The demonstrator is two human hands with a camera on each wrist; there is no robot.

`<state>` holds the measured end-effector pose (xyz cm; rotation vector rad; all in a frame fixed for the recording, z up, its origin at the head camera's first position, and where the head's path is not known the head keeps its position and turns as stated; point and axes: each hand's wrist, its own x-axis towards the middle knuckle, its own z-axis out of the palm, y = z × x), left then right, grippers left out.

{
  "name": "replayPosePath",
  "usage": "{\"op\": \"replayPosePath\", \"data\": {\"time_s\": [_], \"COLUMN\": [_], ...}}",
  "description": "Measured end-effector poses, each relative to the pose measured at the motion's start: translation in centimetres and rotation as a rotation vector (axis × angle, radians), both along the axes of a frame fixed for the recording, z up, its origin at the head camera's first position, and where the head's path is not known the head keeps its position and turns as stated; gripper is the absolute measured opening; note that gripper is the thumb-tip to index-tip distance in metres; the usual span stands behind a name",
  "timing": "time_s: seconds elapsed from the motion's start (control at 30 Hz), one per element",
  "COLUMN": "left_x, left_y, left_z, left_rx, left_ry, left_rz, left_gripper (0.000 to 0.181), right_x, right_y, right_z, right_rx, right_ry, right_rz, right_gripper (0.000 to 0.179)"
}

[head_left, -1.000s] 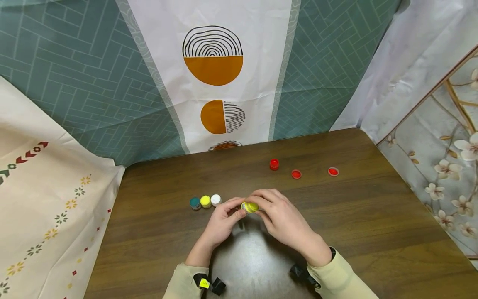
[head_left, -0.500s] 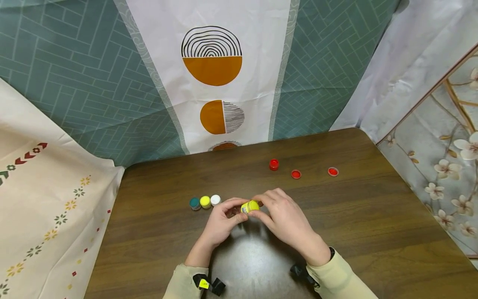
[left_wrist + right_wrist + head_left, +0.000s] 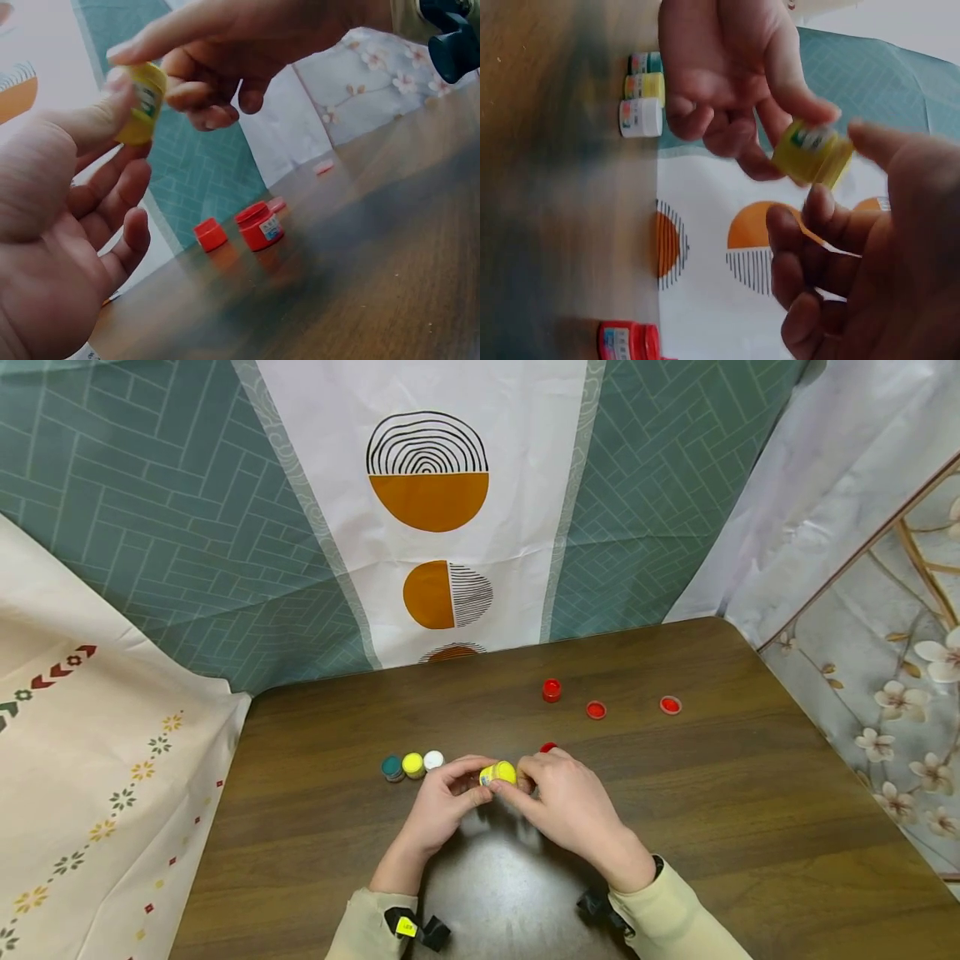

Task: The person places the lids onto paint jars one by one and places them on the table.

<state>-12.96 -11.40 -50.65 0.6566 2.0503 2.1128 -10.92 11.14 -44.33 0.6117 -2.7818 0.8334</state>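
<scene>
Teal and white cloth (image 3: 517,527) hangs beyond the far edge of the brown wooden table (image 3: 322,718) we look down on. Over its near middle, the right hand (image 3: 573,797) and the left hand (image 3: 441,810) meet above the surface. We see the left one holding the body of a yellow jar (image 3: 497,773) between thumb and fingers; the right one is narrow, thumb and finger at what looks like the capped end, and we take that for a pinch. The jar is tilted, clear of the table, that end toward the right.

To the left, a teal jar (image 3: 392,768), a second yellow jar (image 3: 413,766) and a white jar (image 3: 433,762) stand in a row. On the far side stands a red jar (image 3: 552,691); another red jar (image 3: 261,228) is mostly hidden behind the right hand from above. Two red lids (image 3: 596,710) lie to the far right.

To work well, we would grip low on the body with the left and let only the right fingers ease the cap (image 3: 836,166), holding the jar more upright, since a slanted mouth could spill.
</scene>
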Motion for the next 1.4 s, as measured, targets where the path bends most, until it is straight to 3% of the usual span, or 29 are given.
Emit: {"op": "replayPosePath", "data": {"time_s": [0.1, 0.3, 0.5, 0.7, 1.03, 1.4], "left_x": [0.0, -0.1, -0.1, 0.0, 0.0, 0.2], "left_y": [-0.3, -0.7, -0.7, -0.7, -0.2, 0.2], "left_z": [0.0, 0.1, 0.2, 0.4, 0.4, 0.4], "left_rx": [0.064, 0.088, 0.098, 0.032, -0.031, -0.067], "left_ry": [-0.025, -0.014, -0.034, -0.047, -0.006, 0.072], "left_rz": [-0.014, -0.013, -0.04, -0.036, -0.032, -0.026], "left_gripper": [0.045, 0.046, 0.052, 0.039, 0.029, 0.024], "right_x": [-0.1, -0.5, -0.4, -0.6, -0.3, -0.1], "right_y": [0.3, 0.6, 0.7, 0.5, 0.0, -0.5], "right_z": [0.2, 0.3, 0.2, 0.2, 0.2, -0.3], "right_rx": [-0.053, -0.063, -0.043, 0.0, 0.049, 0.055], "right_ry": [0.009, 0.11, 0.158, 0.178, 0.095, 0.107], "right_rz": [0.053, 0.222, 0.268, 0.238, 0.086, 0.008], "right_gripper": [0.038, 0.05, 0.04, 0.039, 0.028, 0.051]}}
